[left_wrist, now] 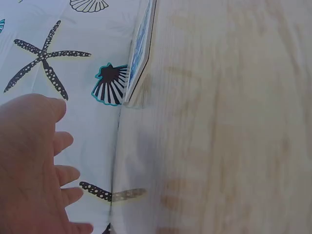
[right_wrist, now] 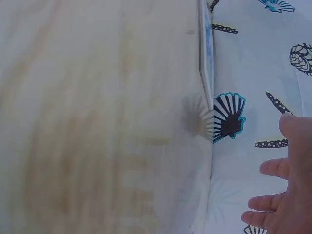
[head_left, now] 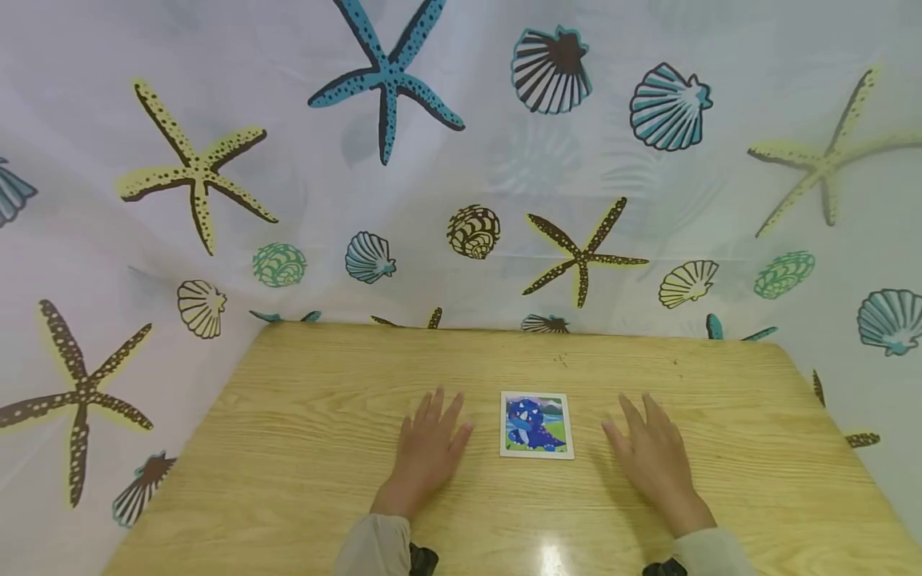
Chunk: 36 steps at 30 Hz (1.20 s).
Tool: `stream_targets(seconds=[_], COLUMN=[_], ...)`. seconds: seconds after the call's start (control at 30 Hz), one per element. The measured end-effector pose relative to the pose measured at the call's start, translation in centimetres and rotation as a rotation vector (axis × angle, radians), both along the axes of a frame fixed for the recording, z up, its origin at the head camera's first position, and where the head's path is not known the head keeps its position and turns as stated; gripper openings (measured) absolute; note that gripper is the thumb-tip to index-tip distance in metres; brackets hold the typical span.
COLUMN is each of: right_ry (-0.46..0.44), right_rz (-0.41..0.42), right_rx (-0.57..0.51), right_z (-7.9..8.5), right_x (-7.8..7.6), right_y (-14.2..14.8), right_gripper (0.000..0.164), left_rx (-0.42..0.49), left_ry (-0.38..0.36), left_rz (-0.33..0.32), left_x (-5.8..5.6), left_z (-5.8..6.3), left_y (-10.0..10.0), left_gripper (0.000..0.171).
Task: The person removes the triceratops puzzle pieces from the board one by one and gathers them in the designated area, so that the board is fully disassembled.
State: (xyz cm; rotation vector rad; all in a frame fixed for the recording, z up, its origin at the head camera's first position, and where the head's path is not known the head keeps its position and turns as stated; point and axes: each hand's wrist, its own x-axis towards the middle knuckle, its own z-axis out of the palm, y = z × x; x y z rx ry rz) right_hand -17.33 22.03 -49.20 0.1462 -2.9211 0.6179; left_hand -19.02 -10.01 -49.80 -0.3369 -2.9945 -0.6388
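A small square picture puzzle or tile (head_left: 536, 426) with a white border lies flat on the wooden table, showing a blue dinosaur by water and hills. To its left, my left hand (head_left: 426, 452) is held palm down with fingers spread and nothing in them. On the other side my right hand (head_left: 654, 458) is likewise spread palm down, holding nothing, a shadow beside it. Both wrist views catch the white-edged picture (left_wrist: 140, 51) at a steep slant, beyond the left hand (left_wrist: 29, 165) and the right hand (right_wrist: 292, 180).
The light wooden tabletop (head_left: 302, 448) reaches back to a white cloth (head_left: 446, 184) printed with starfish and shells, which hangs behind and along both sides. A bright reflection shows near the front edge. Dark bands sit at both wrists, by the pale sleeves (head_left: 374, 548).
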Motion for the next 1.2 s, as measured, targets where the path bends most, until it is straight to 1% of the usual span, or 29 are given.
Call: stream_targets(seconds=[0.1,0.2,0.3,0.4,0.47,0.6,0.7,0.8,0.87,1.03,1.13,1.2], right_ry=[0.034,0.04,0.054,0.062,0.052,0.004,-0.036,-0.062,-0.073,-0.086,-0.108,-0.129], right_rz=[0.013,0.036,0.064,0.094,0.108,0.117,0.103,0.095,0.1,0.109,0.102,0.117], right_rx=[-0.097,-0.197,-0.268,-0.305,-0.322,-0.354,-0.371,-0.394,-0.413,-0.448,-0.459,-0.47], right_z=[0.1,0.2,0.4,0.3,0.3,0.0,-0.5,-0.9,-1.2,-1.6,-1.8,-2.0], right_x=[-0.3,-0.6,-1.0,-1.6,-2.1,-3.2,-3.9,-4.7,-5.2,-6.2,-6.8,-7.4], right_y=[-0.2,-0.6,-1.2,-1.9,-2.4,-3.3,-4.0,-4.8,-5.3,-6.3,-7.1,-7.7], right_gripper=[0.063,0.055,0.043,0.032,0.028,0.023,0.021,0.019,0.018,0.02,0.02,0.021], left_rx=[0.187,0.371,0.476,0.54,0.586,0.618,0.617,0.617,0.611,0.547,0.508,0.478], left_ry=[-0.072,-0.142,-0.181,-0.194,-0.202,-0.22,-0.222,-0.219,-0.225,-0.225,-0.213,-0.194], left_rz=[-0.033,-0.054,-0.07,-0.075,-0.089,-0.1,-0.104,-0.114,-0.109,-0.121,-0.143,-0.154], left_x=[-0.3,-0.8,-1.7,-2.7,-3.3,-4.2,-4.6,-5.0,-5.1,-5.4,-5.4,-5.4], left_z=[-0.3,-0.5,-0.7,-1.1,-1.4,-2.2,-2.9,-3.3,-3.4,-3.3,-3.2,-3.1], left_y=[0.4,0.9,1.5,2.1,2.5,3.1,3.4,3.4,3.5,3.6,3.5,3.4], left_gripper=[0.056,0.06,0.065,0.068,0.07,0.073,0.072,0.07,0.07,0.069,0.067,0.065])
